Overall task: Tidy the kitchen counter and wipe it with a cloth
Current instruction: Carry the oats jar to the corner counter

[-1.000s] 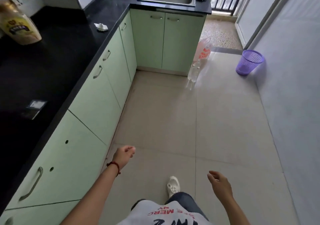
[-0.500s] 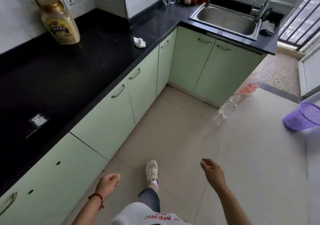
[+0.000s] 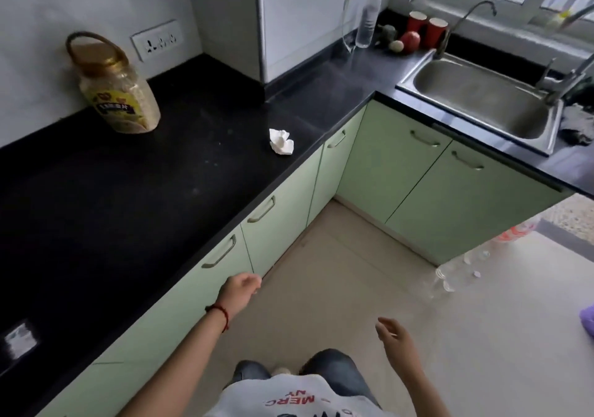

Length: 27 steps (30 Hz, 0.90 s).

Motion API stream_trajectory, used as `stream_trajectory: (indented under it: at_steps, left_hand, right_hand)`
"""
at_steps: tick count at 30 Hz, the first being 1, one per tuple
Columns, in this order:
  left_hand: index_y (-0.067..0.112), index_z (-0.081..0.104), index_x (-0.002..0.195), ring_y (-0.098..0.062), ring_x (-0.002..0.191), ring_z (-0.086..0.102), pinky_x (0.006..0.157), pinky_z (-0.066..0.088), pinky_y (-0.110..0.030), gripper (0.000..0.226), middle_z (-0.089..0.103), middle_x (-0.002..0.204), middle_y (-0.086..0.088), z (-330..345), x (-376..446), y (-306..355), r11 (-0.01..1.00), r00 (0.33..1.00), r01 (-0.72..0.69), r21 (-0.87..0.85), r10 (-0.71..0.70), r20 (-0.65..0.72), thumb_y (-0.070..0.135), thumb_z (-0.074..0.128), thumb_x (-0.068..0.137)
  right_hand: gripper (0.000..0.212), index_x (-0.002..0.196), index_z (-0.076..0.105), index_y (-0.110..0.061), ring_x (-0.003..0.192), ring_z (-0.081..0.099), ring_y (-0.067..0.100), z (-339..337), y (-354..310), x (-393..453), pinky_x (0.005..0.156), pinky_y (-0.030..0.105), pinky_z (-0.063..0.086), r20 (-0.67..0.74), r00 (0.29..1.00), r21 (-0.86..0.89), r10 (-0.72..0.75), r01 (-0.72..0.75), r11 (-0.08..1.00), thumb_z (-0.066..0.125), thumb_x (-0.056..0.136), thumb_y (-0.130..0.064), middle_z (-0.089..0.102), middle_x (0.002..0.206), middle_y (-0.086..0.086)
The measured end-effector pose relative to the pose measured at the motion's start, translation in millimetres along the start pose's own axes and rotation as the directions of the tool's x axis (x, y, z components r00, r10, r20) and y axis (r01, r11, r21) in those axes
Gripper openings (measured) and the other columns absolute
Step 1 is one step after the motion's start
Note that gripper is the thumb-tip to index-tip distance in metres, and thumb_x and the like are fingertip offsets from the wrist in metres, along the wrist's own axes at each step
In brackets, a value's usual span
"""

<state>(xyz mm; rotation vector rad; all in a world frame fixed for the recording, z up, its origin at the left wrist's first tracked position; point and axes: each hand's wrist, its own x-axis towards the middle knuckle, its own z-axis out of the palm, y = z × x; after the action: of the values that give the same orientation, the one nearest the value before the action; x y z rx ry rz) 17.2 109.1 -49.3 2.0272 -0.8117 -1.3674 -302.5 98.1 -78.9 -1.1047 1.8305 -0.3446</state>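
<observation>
Left hand: the left hand (image 3: 240, 289) hung free in front of the green cabinet doors (image 3: 283, 220), below the tabletop edge, fingers loosely curled, holding nothing; a red cord sat on its wrist.
Right hand: the right hand (image 3: 392, 336) was over the floor (image 3: 337, 288), released, fingers relaxed, holding nothing.
Tabletop: the black tabletop (image 3: 112, 191) ran along the left and turned toward the far right; pale specks and smears showed on its surface.
Crumpled tissue: a white crumpled tissue (image 3: 281, 142) lay near the front edge of the tabletop, well apart from both hands.
Jar: a clear plastic jar (image 3: 119, 95) with a gold lid and handle stood upright at the far left, near the wall.
Small packet: a small packet (image 3: 19, 341) lay flat at the near left.
Sink: a steel sink (image 3: 482, 95) was set in the far right run.
Dark cloth: a dark cloth (image 3: 577, 124) lay just beside the sink's right rim.
Far corner: a clear bottle (image 3: 368, 21), two red cups (image 3: 427, 29) and some round produce (image 3: 409, 41) stood left of the tap.
</observation>
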Motion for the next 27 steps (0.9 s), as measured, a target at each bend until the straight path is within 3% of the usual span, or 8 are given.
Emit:
stream_trajectory:
  at_steps: [5,9,12,16,20,23,25,27]
  left_hand:
    - [0.023,0.06,0.078,-0.014,0.077,0.057,0.063,0.043,-0.02,0.009,0.061,0.075,0.004,-0.4,46.0,51.3,0.993,0.996,-0.08,-0.086,0.075,-0.055,0.031,0.057,0.082]
    - [0.018,0.06,0.089,-0.012,0.083,0.059,0.066,0.043,-0.016,0.02,0.063,0.083,0.006,-0.9,61.8,63.1,0.98,0.982,-0.075,-0.183,0.04,-0.186,0.036,0.058,0.079]
    - [0.021,0.059,0.09,-0.008,0.08,0.06,0.068,0.044,-0.017,0.01,0.062,0.084,0.006,-2.8,61.1,72.1,0.954,0.951,-0.057,-0.293,-0.038,-0.308,0.014,0.052,0.089]
    - [0.025,0.059,0.088,-0.012,0.084,0.061,0.077,0.047,-0.029,0.018,0.065,0.087,0.003,-16.4,59.5,85.5,0.903,0.874,-0.1,-0.417,-0.12,-0.47,0.01,0.049,0.09]
    - [0.023,0.059,0.087,-0.013,0.083,0.061,0.074,0.048,-0.025,0.022,0.064,0.087,-0.001,-38.9,53.2,89.2,0.84,0.775,-0.184,-0.511,-0.195,-0.601,0.006,0.046,0.091]
    - [0.028,0.059,0.086,-0.016,0.084,0.062,0.073,0.049,-0.027,0.025,0.064,0.088,0.0,-66.9,53.1,89.6,0.818,0.705,-0.239,-0.523,-0.224,-0.673,0.007,0.046,0.091]
    - [0.027,0.06,0.086,-0.014,0.084,0.061,0.072,0.048,-0.027,0.024,0.064,0.087,0.001,-92.1,59.7,89.6,0.811,0.666,-0.258,-0.524,-0.243,-0.705,0.007,0.046,0.091]
    - [0.023,0.06,0.088,-0.016,0.083,0.061,0.071,0.048,-0.026,0.021,0.064,0.087,0.0,-123.1,72.3,90.6,0.809,0.637,-0.28,-0.516,-0.246,-0.731,0.007,0.047,0.091]
  right_hand:
    - [0.024,0.108,0.064,-0.002,0.085,0.062,0.025,-3.5,-60.9,72.0,0.075,0.029,0.043,0.07,0.995,-0.086,-0.071,0.077,0.993,0.058,0.087,-0.013,0.065,0.087,0.011]
    - [0.023,0.107,0.065,-0.007,0.087,0.063,0.021,-1.9,-139.9,125.4,0.069,0.026,0.041,0.175,0.958,-0.156,-0.225,0.253,0.955,0.057,0.089,-0.018,0.067,0.091,0.008]
    - [0.023,0.109,0.065,-0.011,0.089,0.062,0.015,3.5,-205.8,156.4,0.06,0.009,0.041,0.301,0.896,-0.176,-0.328,0.39,0.904,0.057,0.089,-0.02,0.067,0.097,0.003]
    - [0.022,0.109,0.064,-0.013,0.088,0.058,0.011,24.4,-295.5,180.6,0.059,0.004,0.038,0.446,0.773,-0.162,-0.451,0.565,0.809,0.056,0.09,-0.019,0.064,0.096,-0.003]
    - [0.016,0.102,0.065,-0.017,0.082,0.061,0.015,62.8,-359.0,182.3,0.06,0.009,0.041,0.552,0.662,-0.109,-0.507,0.66,0.744,0.057,0.088,-0.018,0.065,0.085,-0.003]
    - [0.009,0.089,0.061,-0.024,0.067,0.051,0.007,100.6,-396.3,177.0,0.056,0.002,0.039,0.617,0.58,-0.067,-0.532,0.712,0.699,0.055,0.089,-0.018,0.056,0.069,-0.013]
    - [0.01,0.096,0.062,-0.02,0.075,0.054,0.008,128.4,-419.4,173.1,0.06,0.0,0.04,0.648,0.54,-0.031,-0.538,0.724,0.689,0.055,0.09,-0.018,0.059,0.076,-0.01]
    - [0.022,0.11,0.062,-0.014,0.087,0.058,0.011,156.7,-442.2,168.1,0.068,0.008,0.043,0.645,0.529,-0.01,-0.552,0.728,0.686,0.057,0.089,-0.02,0.065,0.092,-0.002]
